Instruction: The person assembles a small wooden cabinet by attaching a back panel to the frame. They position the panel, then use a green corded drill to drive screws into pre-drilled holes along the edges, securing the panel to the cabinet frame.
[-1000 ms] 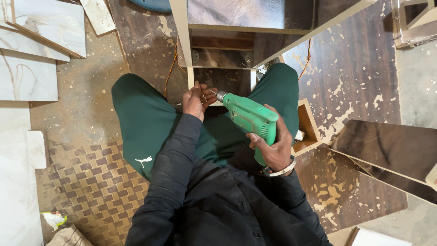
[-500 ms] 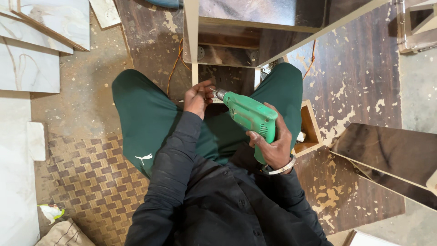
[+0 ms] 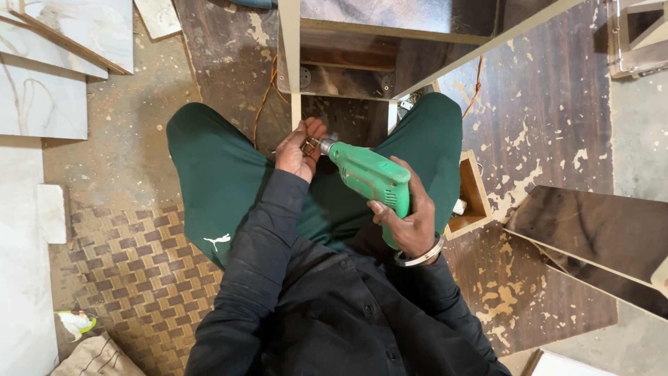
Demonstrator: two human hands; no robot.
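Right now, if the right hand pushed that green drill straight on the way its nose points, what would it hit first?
The left hand. The right hand aims the green drill up and left, and its chuck tip sits at the left hand's fingers. Beyond them stands the pale cabinet edge, though depth is hard to judge.

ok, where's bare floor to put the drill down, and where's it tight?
Free: dusty floor between the pale panels and the knee; woven mat left of the thigh. Dark board on the right is bare past the small wooden box. Crowded: lap, where the left hand and the right hand with the green drill meet under the cabinet frame.
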